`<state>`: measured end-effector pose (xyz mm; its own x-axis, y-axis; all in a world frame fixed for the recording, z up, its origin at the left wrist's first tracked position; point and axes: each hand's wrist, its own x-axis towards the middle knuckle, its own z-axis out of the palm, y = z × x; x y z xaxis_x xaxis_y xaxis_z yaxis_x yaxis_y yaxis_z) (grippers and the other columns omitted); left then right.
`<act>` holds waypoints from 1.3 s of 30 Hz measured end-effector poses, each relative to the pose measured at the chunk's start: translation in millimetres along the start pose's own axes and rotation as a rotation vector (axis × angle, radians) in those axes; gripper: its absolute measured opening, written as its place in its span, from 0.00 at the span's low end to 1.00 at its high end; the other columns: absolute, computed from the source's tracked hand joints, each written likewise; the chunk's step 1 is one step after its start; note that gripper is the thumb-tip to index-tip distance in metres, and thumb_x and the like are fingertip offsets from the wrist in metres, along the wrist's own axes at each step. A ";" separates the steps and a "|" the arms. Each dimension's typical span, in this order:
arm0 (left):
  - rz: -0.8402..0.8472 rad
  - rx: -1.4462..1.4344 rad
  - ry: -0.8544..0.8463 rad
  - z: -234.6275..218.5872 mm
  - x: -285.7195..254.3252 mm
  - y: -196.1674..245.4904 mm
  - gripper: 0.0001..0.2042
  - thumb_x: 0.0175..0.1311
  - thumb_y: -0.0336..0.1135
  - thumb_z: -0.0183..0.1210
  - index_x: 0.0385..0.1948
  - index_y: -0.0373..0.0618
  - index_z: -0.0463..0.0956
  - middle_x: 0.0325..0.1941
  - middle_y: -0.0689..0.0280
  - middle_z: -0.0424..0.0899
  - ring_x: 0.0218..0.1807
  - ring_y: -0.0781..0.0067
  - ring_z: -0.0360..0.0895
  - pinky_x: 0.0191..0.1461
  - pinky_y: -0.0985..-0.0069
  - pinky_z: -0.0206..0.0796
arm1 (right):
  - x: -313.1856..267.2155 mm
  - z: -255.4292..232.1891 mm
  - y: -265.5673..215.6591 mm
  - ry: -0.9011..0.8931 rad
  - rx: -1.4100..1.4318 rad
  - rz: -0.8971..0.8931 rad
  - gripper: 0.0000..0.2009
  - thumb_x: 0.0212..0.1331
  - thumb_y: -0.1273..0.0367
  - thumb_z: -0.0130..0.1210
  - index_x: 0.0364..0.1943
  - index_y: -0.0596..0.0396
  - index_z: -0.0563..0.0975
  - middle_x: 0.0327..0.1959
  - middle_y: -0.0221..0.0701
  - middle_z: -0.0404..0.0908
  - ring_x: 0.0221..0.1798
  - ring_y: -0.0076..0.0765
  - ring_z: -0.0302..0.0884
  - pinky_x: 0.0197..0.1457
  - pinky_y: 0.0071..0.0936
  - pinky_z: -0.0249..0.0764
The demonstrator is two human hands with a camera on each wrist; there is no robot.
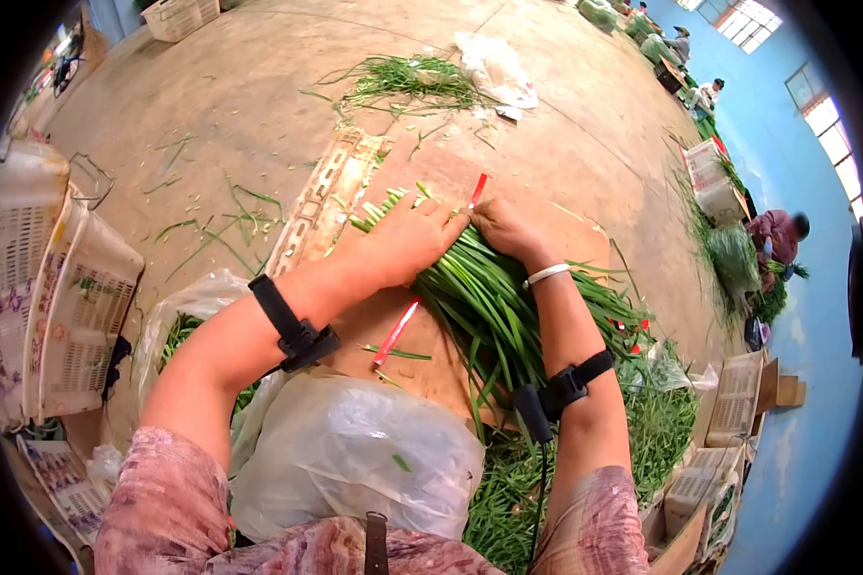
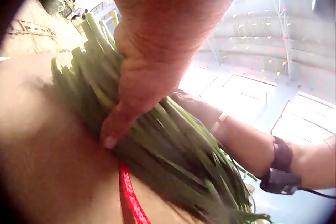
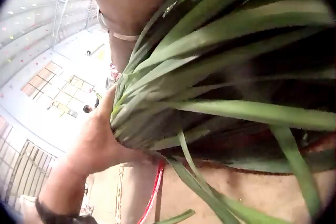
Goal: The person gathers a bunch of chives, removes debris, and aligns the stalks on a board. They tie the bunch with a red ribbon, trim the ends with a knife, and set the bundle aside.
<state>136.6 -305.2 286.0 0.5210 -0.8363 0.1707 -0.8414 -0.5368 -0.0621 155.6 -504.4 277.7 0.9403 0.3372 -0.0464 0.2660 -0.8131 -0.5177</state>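
Observation:
A bunch of garlic chives (image 1: 484,297), with pale cut stem ends and long flat green leaves, lies slantwise on a brown board (image 1: 571,230). My left hand (image 1: 408,240) grips it near the stem ends, thumb on the near side in the left wrist view. Under the bunch runs a red tie strip (image 1: 396,333); its far end sticks out beyond the hands. Curled beside the bunch, my right hand (image 1: 508,230) pinches the strip close to that far end. In the right wrist view leaves hide the right fingers, while the left hand (image 3: 97,140) shows around the bunch.
A filled clear plastic bag (image 1: 360,455) sits close in front of my body. Loose greens (image 1: 518,489) heap at the right. White crates (image 1: 77,297) stand at the left. More greens (image 1: 408,81) and a white bag (image 1: 497,72) lie farther out; a person (image 1: 777,240) sits at the right.

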 end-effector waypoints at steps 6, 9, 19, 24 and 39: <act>-0.028 -0.021 0.309 11.9 -20.5 8.6 0.27 0.52 0.32 0.50 0.58 0.38 0.60 0.56 0.54 0.68 0.54 0.62 0.68 0.57 0.66 0.59 | 0.1 2.0 -5.9 -0.135 0.180 -0.191 0.12 0.50 0.69 0.46 0.35 0.62 0.78 0.30 0.50 0.78 0.34 0.49 0.77 0.43 0.36 0.71; 0.006 0.257 0.307 0.1 -14.8 7.3 0.32 0.46 0.36 0.57 0.58 0.37 0.60 0.62 0.51 0.61 0.61 0.58 0.62 0.62 0.56 0.53 | 5.7 12.3 7.8 -0.135 0.255 -0.150 0.13 0.50 0.69 0.47 0.35 0.62 0.78 0.30 0.50 0.78 0.34 0.47 0.77 0.43 0.35 0.71; 0.104 -0.272 -0.321 -9.8 22.1 -25.9 0.45 0.20 0.40 0.73 0.49 0.36 0.60 0.46 0.52 0.72 0.51 0.52 0.69 0.54 0.63 0.62 | 15.9 -2.6 19.7 -0.213 0.217 -0.053 0.10 0.52 0.70 0.49 0.31 0.63 0.79 0.20 0.38 0.79 0.24 0.27 0.75 0.32 0.27 0.71; 0.110 -0.336 -0.366 -4.2 25.2 -26.6 0.36 0.20 0.39 0.72 0.40 0.37 0.66 0.40 0.52 0.74 0.45 0.49 0.72 0.48 0.63 0.66 | 35.6 -4.1 24.6 0.080 0.431 0.397 0.09 0.52 0.70 0.54 0.27 0.64 0.79 0.19 0.38 0.80 0.19 0.28 0.77 0.26 0.27 0.73; 0.085 -0.350 -0.004 10.9 8.5 -21.8 0.37 0.25 0.41 0.70 0.44 0.38 0.64 0.42 0.50 0.72 0.46 0.50 0.71 0.49 0.64 0.64 | 12.9 1.8 -2.6 0.433 0.261 0.149 0.06 0.44 0.68 0.59 0.22 0.57 0.80 0.19 0.40 0.78 0.22 0.39 0.77 0.28 0.33 0.72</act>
<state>160.9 -301.8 278.1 0.4466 -0.8773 0.1758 -0.8797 -0.3947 0.2651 166.7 -497.1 276.9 0.9801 -0.0447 0.1933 0.1133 -0.6734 -0.7306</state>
